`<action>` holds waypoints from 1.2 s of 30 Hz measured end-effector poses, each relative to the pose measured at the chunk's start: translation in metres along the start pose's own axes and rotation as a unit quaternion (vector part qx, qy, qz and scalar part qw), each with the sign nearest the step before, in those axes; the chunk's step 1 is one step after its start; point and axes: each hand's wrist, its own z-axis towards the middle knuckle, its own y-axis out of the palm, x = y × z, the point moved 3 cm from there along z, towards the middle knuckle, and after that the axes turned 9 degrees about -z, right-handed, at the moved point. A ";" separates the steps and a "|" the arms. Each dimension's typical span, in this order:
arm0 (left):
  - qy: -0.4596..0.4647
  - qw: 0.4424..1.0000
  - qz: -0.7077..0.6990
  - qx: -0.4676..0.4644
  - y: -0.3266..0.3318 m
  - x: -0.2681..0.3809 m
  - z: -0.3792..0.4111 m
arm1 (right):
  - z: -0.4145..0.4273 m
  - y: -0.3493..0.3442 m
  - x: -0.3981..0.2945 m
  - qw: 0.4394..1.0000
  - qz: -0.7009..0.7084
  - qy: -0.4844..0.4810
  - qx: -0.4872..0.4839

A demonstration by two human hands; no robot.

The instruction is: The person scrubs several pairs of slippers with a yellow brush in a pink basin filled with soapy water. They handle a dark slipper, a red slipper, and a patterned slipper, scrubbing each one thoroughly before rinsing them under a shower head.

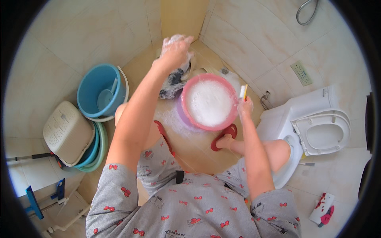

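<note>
My right hand (246, 107) grips a scrub brush (243, 92) with white bristles and a yellow edge, just right of the pink-rimmed basin (185, 104). White suds (210, 102) fill that basin nearly to its rim. Beyond it, to the upper left, my left hand (176, 51) is raised and coated in foam. Whether its fingers hold something under the foam is not clear. Below this hand lies a wet, soapy black-and-white item (174, 79), seemingly fabric, partly covered by my wrist. Pale curved pieces (201, 71) show behind the basin, too hidden to name.
A blue bucket (100, 89) stands left, beside a beige plastic basket (68, 132) on stacked basins (102, 148). At right is a toilet (282, 114) with its seat raised. Foam is spilled on the tile floor (190, 151); a drain (225, 70) lies near the wall.
</note>
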 end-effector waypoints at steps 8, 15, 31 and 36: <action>-0.027 0.999 -0.040 -0.001 -0.031 0.000 -0.001 | 0.104 -0.054 0.065 0.996 -0.020 0.017 0.091; -0.025 1.000 0.005 -0.001 -0.057 -0.008 -0.034 | 0.100 -0.068 0.078 0.938 -0.341 -0.039 0.054; 0.001 0.999 0.022 -0.041 -0.065 0.016 -0.058 | 0.064 -0.049 0.090 0.861 -0.492 -0.129 -0.020; 0.010 0.997 -0.012 -0.074 -0.041 0.030 -0.051 | 0.104 -0.127 0.039 0.839 -0.500 -0.166 0.135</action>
